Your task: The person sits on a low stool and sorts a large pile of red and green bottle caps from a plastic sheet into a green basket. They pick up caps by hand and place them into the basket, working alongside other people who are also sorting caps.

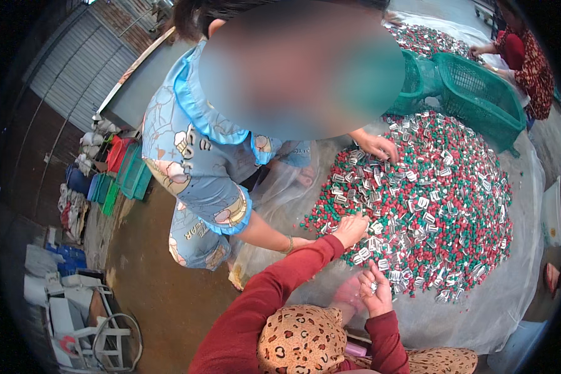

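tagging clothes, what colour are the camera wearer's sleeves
Dark red sleeves, best seen in the head view.

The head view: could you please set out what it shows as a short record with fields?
Left hand: at the pile's edge; grip unclear
Right hand: raised beside the pile, fingers curled around small whitish pieces
Pile: small red and green pieces mixed with pale buckle-like pieces
Sheet: translucent plastic, under the pile
Baskets: green, beyond the pile
Co-worker: blue patterned clothes, one hand at the pile
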`<control>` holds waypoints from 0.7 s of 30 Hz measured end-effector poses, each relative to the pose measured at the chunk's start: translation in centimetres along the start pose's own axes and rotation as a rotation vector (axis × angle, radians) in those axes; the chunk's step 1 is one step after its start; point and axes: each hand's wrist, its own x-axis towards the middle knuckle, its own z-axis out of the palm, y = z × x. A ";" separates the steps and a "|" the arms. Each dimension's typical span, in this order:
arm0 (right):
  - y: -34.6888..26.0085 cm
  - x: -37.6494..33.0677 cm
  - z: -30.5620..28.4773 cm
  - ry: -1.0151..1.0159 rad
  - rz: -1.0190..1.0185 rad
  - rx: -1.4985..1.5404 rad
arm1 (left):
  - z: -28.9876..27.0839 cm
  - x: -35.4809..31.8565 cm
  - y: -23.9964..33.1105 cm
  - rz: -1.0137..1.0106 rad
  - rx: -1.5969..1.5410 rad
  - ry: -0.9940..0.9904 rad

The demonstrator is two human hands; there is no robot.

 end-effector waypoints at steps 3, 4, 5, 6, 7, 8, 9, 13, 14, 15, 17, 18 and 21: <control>-0.8 0.0 0.9 -0.022 -0.033 -0.055 | 2.9 0.1 -1.4 0.015 0.206 -0.047; -1.5 0.0 1.5 -0.045 -0.045 -0.022 | 2.9 0.4 -1.8 0.114 0.216 -0.014; -2.2 -0.2 1.5 -0.070 -0.055 0.013 | 3.0 0.7 -1.6 0.112 0.191 -0.038; -2.8 -0.2 0.7 -0.125 -0.047 0.042 | 3.7 0.3 -1.5 0.078 0.171 -0.034; -3.2 -0.4 0.6 -0.138 -0.052 0.044 | 3.2 0.5 -0.8 0.059 0.156 -0.024; -3.5 -0.7 0.5 -0.150 -0.058 0.046 | 2.6 0.5 -0.5 0.032 0.128 -0.034; -3.6 -0.8 0.6 -0.163 -0.064 0.048 | 2.0 0.3 -0.2 0.005 0.100 -0.045; -3.6 -0.8 0.8 -0.134 -0.069 0.057 | 1.6 -0.2 -0.9 -0.007 0.150 0.005; -3.6 -0.7 0.8 -0.142 -0.071 0.065 | 1.3 -0.2 -1.0 -0.029 0.149 0.003; -3.6 -0.6 0.7 -0.149 -0.071 0.073 | 1.6 -0.1 -1.4 -0.035 0.130 0.023; -3.5 -0.4 0.6 -0.167 -0.073 0.083 | 1.6 0.1 -2.0 -0.047 0.090 0.059; -3.5 -0.2 0.5 -0.179 -0.071 0.083 | 1.5 0.0 -2.4 -0.013 0.087 0.072; -3.6 -0.1 0.2 -0.194 -0.083 0.078 | -1.5 0.2 -1.3 -0.112 -0.210 0.016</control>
